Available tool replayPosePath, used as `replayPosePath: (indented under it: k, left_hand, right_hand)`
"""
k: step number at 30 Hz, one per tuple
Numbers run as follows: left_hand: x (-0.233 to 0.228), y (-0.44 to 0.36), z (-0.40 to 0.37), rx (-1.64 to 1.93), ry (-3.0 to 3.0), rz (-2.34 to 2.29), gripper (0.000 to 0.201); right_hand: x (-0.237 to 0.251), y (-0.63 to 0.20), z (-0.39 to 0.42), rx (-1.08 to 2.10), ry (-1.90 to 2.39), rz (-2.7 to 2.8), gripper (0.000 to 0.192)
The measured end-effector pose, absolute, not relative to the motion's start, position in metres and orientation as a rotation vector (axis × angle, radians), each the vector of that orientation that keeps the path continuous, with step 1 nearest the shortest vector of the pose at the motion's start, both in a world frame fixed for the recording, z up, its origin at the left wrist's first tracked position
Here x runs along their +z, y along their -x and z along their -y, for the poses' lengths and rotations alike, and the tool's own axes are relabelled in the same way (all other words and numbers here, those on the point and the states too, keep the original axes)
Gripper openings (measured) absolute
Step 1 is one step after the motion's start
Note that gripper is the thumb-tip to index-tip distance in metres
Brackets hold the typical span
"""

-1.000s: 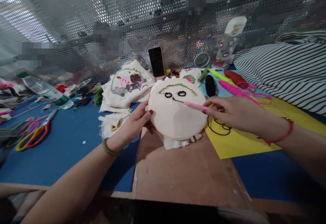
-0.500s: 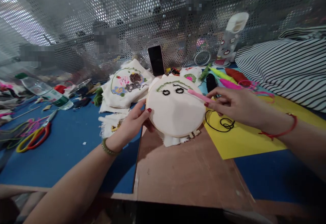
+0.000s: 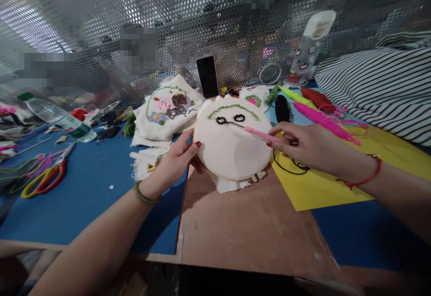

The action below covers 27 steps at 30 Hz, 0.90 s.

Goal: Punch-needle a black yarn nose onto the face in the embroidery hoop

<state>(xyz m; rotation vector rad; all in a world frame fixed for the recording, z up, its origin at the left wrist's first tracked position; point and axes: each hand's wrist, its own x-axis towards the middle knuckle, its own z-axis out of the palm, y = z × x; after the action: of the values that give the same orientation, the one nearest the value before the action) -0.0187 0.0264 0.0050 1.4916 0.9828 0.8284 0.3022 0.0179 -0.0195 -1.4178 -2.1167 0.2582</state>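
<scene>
The left hand's [image 3: 177, 161] fingertips are hidden behind the hoop [image 3: 233, 139], so only the thumb with its red nail shows on the front rim at nine o'clock; the hand is clamped on the hoop's edge, holding it tilted up over the brown board [image 3: 249, 224]. The lower edge of the cloth hangs ragged below the hoop. The right hand [image 3: 308, 145] has its fingers pinched together on a pink tool [image 3: 261, 134], whose thin metal tip lies on the cloth between two black stitched loops near the hoop's twelve o'clock, under a green stitched arc. Black thread [image 3: 291, 163] loops out from under that hand onto the yellow sheet [image 3: 323, 184]; where it joins the tool is hidden. Beyond the hoop at eleven o'clock lies a stitched cloth [image 3: 166, 110], and at twelve a dark phone [image 3: 207, 76] leans on the mesh. The bottle [image 3: 54, 115] at far left has a label too blurred to read. Scissors [image 3: 47, 177] lie at nine o'clock.
</scene>
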Motion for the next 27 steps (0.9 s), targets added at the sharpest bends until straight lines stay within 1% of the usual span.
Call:
replayPosePath:
  k: [5,8,16,20,27]
  left_hand:
    - [0.005,0.02,-0.027,0.822,-1.494,-0.971,0.065]
    - [0.004,0.02,-0.027,0.829,-1.499,-0.969,0.065]
    - [0.005,0.02,-0.026,0.82,-1.493,-0.972,0.066]
    - [0.006,0.019,-0.027,0.817,-1.496,-0.982,0.066]
    - [0.005,0.019,-0.026,0.823,-1.503,-0.985,0.064]
  right_hand:
    - [-0.015,-0.3,-0.015,0.181,1.528,2.141,0.03]
    - [-0.011,-0.296,-0.012,0.151,1.614,2.167,0.027]
    - [-0.004,-0.293,-0.009,0.192,1.702,2.192,0.033]
    - [-0.001,-0.293,-0.009,0.255,1.704,2.198,0.035]
    - [0.002,-0.297,-0.01,0.267,1.689,2.215,0.037]
